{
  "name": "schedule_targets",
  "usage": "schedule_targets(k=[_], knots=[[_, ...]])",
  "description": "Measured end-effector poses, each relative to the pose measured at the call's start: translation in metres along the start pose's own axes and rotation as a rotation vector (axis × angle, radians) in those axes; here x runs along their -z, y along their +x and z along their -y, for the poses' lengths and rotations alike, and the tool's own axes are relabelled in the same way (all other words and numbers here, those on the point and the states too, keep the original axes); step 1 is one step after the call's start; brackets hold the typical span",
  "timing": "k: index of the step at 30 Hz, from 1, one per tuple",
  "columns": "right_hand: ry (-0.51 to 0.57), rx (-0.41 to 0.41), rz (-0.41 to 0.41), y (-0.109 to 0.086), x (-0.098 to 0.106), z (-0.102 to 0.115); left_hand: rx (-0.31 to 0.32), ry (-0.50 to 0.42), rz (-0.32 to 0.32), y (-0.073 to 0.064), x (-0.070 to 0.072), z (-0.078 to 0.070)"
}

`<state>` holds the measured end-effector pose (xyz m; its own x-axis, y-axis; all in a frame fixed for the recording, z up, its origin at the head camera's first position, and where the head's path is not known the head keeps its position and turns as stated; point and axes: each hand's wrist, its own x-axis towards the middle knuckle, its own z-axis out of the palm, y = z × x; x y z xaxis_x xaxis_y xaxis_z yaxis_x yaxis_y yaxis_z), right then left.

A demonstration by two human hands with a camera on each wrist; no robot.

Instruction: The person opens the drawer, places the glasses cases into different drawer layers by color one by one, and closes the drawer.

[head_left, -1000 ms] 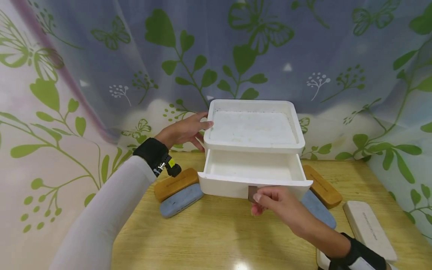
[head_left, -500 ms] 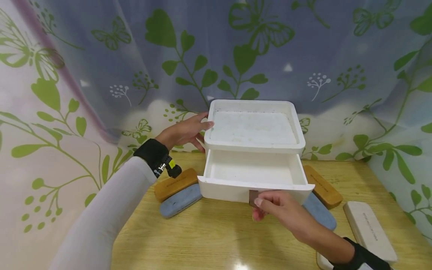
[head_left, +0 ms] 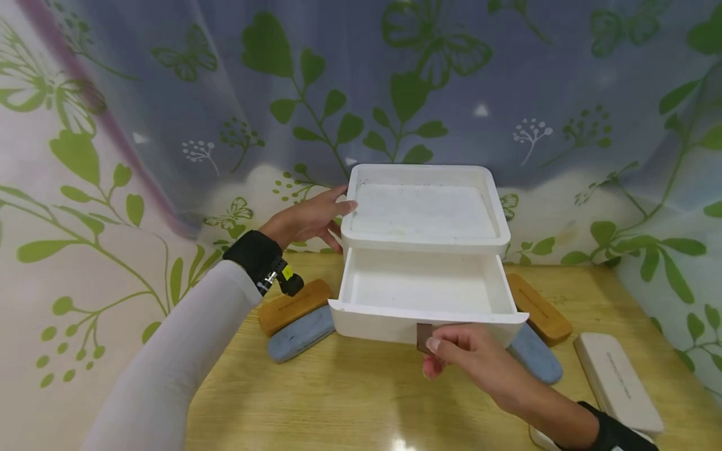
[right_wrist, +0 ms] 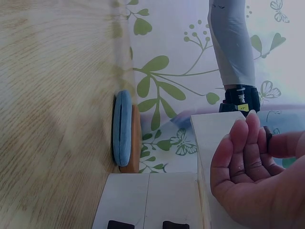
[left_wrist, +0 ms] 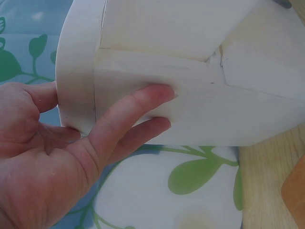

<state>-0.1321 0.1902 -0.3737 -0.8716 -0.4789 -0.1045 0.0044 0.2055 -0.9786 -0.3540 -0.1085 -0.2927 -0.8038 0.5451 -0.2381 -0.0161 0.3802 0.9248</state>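
Drawer (head_left: 375,327) juts out from the near side of the white box (head_left: 423,213), toward the table's (head_left: 316,401) far edge. My right hand (head_left: 482,363) pinches its brown tab (head_left: 423,338); my left hand (head_left: 307,219), fingers fairly straight, rests against the box's left side.
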Motion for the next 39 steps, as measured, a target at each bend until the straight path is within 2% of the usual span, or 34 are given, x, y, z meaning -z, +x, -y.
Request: schedule_targets(k=[11, 19, 28, 34, 39], knots=[[-0.04, -0.002, 0.03, -0.0031, -0.0017, 0.0023, -0.001, 0.008, -0.002, -0.0025, 0.0033, -0.0019], [-0.029, -0.01, 0.054, -0.0047, -0.002, -0.0001, 0.016, -0.01, -0.01, -0.0007, 0.0027, 0.0008], [-0.02, 0.003, 0.072, -0.0022, -0.0002, 0.0004, 0.006, -0.003, -0.025, -0.0012, 0.0042, 0.0011], [-0.082, -0.018, 0.101, -0.0028, 0.002, -0.001, 0.021, -0.021, -0.031, -0.0004, 0.0029, 0.0042], [-0.166, 0.035, 0.123, -0.0049, 0.0074, -0.0033, 0.012, -0.024, -0.031, 0.0, 0.003, 0.0043]])
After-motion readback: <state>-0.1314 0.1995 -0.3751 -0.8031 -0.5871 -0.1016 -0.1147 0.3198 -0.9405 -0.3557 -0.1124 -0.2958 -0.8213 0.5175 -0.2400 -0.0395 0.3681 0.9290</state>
